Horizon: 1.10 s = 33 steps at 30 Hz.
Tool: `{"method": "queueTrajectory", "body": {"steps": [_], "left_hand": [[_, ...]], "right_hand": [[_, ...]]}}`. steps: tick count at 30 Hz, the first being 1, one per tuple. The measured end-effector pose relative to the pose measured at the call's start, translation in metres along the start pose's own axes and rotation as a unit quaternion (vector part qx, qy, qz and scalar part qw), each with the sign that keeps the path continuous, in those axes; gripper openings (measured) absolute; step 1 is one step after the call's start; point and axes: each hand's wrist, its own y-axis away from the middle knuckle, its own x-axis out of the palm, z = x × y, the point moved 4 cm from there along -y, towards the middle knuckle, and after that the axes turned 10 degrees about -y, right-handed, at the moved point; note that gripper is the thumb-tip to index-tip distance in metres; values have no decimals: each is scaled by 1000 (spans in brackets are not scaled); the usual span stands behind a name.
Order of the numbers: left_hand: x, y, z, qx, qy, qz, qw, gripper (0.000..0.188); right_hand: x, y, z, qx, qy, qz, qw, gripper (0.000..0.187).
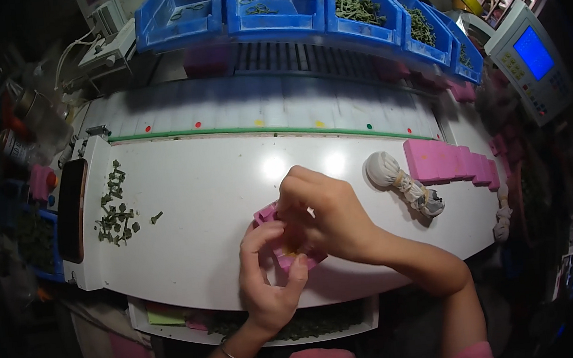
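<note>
A pink block-like mould (284, 258) with a hollow middle is held just above the white worktop. My left hand (262, 273) grips it, with its fingers and thumb curled about the left and near sides. Over its far right side, my right hand (330, 209) is bent down with fingers drawn together at the hollow. Those fingertips are hidden behind the hand and the block's wall, so I cannot make out what they hold. Small dark green pieces (116, 218) with stems lie loose to the left, and one lies apart from the others.
A tied white cloth bundle (406, 185) and a row of pink blocks (445, 163) lie right. Blue bins (276, 6) with green pieces line the back, behind a white slatted strip (260, 106). A dark phone (73, 211) stands left; a drawer (370, 318) juts out in front.
</note>
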Motion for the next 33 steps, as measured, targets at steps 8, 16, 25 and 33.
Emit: {"method": "queueTrajectory", "body": {"steps": [8, 16, 25, 33], "left_hand": [[-13, -8, -5, -1, -6, 96, 995, 67], [-17, -17, -6, -41, -41, 236, 970, 82], [-14, -23, -7, 12, -114, 270, 956, 93], [-15, -29, -8, 63, -132, 276, 950, 102]], "right_hand": [[-31, 67, 3, 219, -166, 116, 954, 7], [-82, 94, -16, 113, 259, -35, 959, 42], [-67, 73, -12, 123, 270, 119, 947, 68], [-10, 58, 26, -132, 367, 192, 901, 54]]}}
